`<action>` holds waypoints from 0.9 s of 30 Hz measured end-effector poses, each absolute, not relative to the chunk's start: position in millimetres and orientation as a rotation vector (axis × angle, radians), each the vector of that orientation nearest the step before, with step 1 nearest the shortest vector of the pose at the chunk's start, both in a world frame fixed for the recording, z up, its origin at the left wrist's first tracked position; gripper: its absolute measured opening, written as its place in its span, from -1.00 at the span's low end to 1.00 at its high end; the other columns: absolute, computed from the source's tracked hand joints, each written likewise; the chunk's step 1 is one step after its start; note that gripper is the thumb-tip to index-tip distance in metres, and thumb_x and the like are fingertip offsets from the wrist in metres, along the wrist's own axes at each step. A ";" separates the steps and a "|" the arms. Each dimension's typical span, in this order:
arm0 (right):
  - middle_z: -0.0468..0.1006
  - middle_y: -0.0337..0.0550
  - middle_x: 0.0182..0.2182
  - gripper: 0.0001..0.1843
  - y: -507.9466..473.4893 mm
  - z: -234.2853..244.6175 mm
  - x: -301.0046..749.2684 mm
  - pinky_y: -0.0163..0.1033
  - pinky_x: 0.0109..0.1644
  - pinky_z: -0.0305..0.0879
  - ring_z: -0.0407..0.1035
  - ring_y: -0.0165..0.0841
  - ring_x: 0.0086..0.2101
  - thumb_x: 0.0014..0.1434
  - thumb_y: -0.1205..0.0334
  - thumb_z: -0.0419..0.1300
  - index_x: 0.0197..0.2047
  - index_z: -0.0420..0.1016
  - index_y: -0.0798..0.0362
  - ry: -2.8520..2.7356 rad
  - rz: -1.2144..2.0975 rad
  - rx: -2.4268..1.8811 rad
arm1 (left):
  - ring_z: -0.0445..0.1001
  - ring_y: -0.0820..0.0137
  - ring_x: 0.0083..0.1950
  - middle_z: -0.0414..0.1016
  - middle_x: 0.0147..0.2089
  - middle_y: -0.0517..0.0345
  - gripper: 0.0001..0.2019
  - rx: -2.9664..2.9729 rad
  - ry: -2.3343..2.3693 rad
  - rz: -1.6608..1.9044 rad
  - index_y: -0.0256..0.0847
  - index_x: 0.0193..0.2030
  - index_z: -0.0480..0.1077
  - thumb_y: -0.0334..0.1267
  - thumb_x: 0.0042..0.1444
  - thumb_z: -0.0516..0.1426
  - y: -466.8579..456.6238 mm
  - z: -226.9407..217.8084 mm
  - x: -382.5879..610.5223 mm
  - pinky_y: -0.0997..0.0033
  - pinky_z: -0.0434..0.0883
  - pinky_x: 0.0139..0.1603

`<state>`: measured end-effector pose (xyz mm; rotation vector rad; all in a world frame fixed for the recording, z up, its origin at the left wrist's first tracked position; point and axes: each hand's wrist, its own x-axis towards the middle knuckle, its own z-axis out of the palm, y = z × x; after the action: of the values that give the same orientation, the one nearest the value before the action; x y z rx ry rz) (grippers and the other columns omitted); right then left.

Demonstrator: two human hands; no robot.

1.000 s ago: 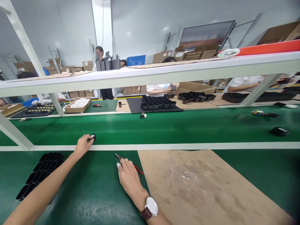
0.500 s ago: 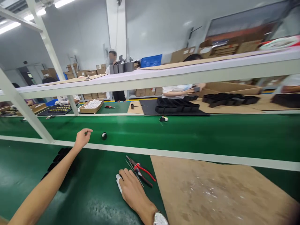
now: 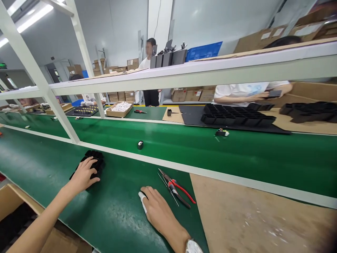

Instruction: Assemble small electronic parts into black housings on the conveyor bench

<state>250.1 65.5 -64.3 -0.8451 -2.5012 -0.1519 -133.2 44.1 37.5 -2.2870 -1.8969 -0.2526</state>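
Observation:
My left hand [image 3: 83, 174] is over a cluster of black plastic cups [image 3: 97, 162] at the left of the green table, its fingers apart. Whether the fingertips touch the cups is hard to tell. Lower in the middle, my right hand [image 3: 158, 211] lies palm down on the table, fingers loosely stretched, a white cover on one digit and a watch on the wrist. Just right of it lie red-handled long-nose pliers [image 3: 176, 188] beside a thin metal rod [image 3: 168, 189]. Beyond the white rail, a small black cup with something white inside [image 3: 140, 144] stands on the green belt.
A stained brown board [image 3: 252, 207] covers the front right. A white post [image 3: 59, 112] rises at the left. A cardboard box [image 3: 23, 200] stands below the table's edge. Across the belt, a co-worker [image 3: 244, 94] handles a dark part behind rows of black cups [image 3: 234, 114].
My left hand has drawn back from above the rail to the black cups, its fingers spreading. My right hand stays on the table. The view has swung left.

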 end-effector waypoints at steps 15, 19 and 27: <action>0.53 0.01 0.10 -0.63 63.4 -56.0 252.2 -0.02 0.13 0.48 0.38 -0.11 0.06 0.11 0.61 0.18 -0.06 0.57 0.11 -2.598 -0.060 -0.895 | 0.51 0.17 0.26 0.36 0.32 -0.08 -0.64 -2.811 -1.611 -1.104 -0.08 0.21 0.30 -0.31 0.31 0.21 100.4 -16.4 13.3 0.10 0.55 0.24; 0.51 0.06 0.10 -0.65 63.7 -60.9 252.0 0.00 0.14 0.46 0.35 -0.10 0.07 0.13 0.60 0.18 -0.05 0.56 0.14 -2.576 -0.052 -0.869 | 0.51 0.16 0.26 0.42 0.30 -0.04 -0.39 -2.803 -1.650 -1.242 0.00 0.45 0.11 -0.28 0.33 0.22 109.8 -44.7 17.8 0.02 0.53 0.28; 0.48 0.12 0.14 -0.60 60.6 -72.3 247.3 0.10 0.21 0.43 0.31 -0.05 0.14 0.14 0.56 0.16 0.03 0.53 0.12 -2.537 -0.071 -0.895 | 0.41 0.07 0.39 0.36 0.40 -0.09 -0.17 -2.829 -1.867 -1.362 -0.01 0.54 -0.02 -0.14 0.26 0.32 106.1 -60.5 21.2 -0.08 0.43 0.40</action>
<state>247.3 60.6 -72.3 -0.8954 -2.5375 -0.0715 21.2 106.1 -60.5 -2.8291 -1.8669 -1.3616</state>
